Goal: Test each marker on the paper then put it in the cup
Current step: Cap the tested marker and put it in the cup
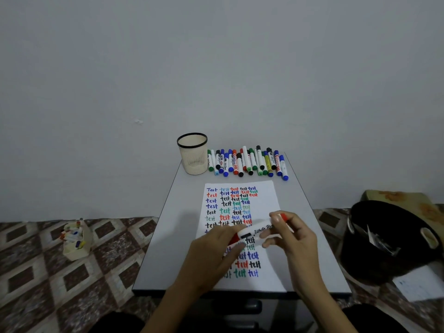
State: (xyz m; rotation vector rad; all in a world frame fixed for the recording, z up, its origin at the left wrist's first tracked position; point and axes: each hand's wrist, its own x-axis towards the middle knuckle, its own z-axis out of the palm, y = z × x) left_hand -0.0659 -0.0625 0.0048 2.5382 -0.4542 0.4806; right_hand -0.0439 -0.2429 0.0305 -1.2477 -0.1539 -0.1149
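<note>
From my remote seat, the head view looks down on a small grey surface (168, 248) set against a plain wall. At its centre lies a sheet of paper (266, 195), already crowded with rows of the word "test" in blue, red, black and green. At 11 o'clock from the paper stands a pale cup (193, 157) with a dark rim; I cannot see into it. Just beside it, at 12 to 1 o'clock, a row of capped markers (247, 162) lies side by side along the far edge.

Both hands meet over the lower half of the paper. Between them is a white-barrelled red marker (259, 229), slanting from 8 o'clock up to 2 o'clock. The left hand (216, 246) pinches the 8 o'clock end, where red shows under the fingers. I take that for the cap, though the fingers hide most of it. The right hand (290, 236) grasps the barrel near the 2 o'clock end, fingers curled round it, with a red end showing past them.

I judge the step to be the cap coming off or going back on; I cannot tell which. To do it well, I would hold the barrel firm in the right hand and move the cap straight along the marker's line, not sideways. If the test is yet to be written, bare paper remains along the 3 o'clock margin and the 6 o'clock edge. Once capped, the marker goes to the cup at 11 o'clock, lowered in end first and kept clear of the row beside it
</note>
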